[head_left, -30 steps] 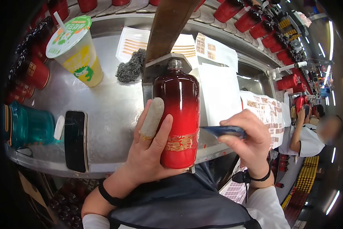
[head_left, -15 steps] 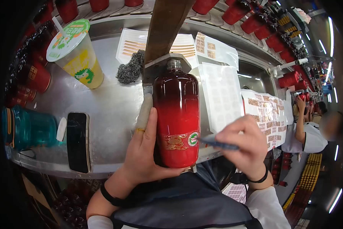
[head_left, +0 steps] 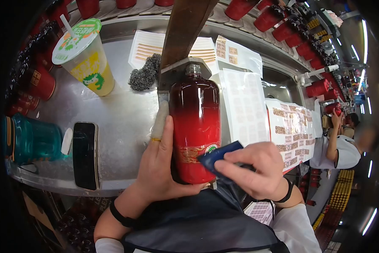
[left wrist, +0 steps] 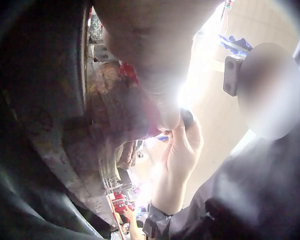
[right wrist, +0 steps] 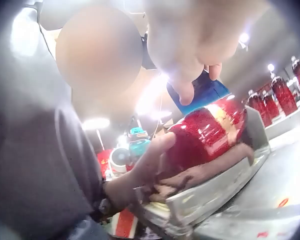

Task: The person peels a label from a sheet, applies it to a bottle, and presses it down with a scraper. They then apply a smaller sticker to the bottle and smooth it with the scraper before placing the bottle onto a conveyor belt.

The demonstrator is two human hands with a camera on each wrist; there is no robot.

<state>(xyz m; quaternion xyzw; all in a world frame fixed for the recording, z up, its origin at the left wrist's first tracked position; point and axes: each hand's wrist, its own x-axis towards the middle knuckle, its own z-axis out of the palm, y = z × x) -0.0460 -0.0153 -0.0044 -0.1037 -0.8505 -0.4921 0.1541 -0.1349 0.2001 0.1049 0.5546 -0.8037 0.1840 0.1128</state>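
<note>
A red glass bottle (head_left: 195, 114), dark toward its neck, lies on its side in a metal holder with a gold label (head_left: 187, 154) and a round green-edged sticker (head_left: 211, 148) near its base. My left hand (head_left: 153, 166) grips it from the left, thumb across the base end and fingers along the side; one finger wears a pale cover (head_left: 159, 122). My right hand (head_left: 259, 166) pinches a flat dark blue scraper (head_left: 221, 157), its edge against the label and partly over the sticker. In the right wrist view the scraper (right wrist: 197, 94) lies against the bottle (right wrist: 195, 135).
Sticker sheets (head_left: 244, 105) lie right of the bottle. Steel wool (head_left: 144, 75), a drink cup (head_left: 85, 63), a phone (head_left: 85, 156) and a teal jar (head_left: 37, 139) stand or lie to the left. A brown post (head_left: 185, 33) rises behind the neck. Another person (head_left: 328, 145) works at right.
My left fingers have gone from the bottle's top to its left side. The bottle has turned, bringing the round sticker into view. My right hand has brought the scraper left onto the label.
</note>
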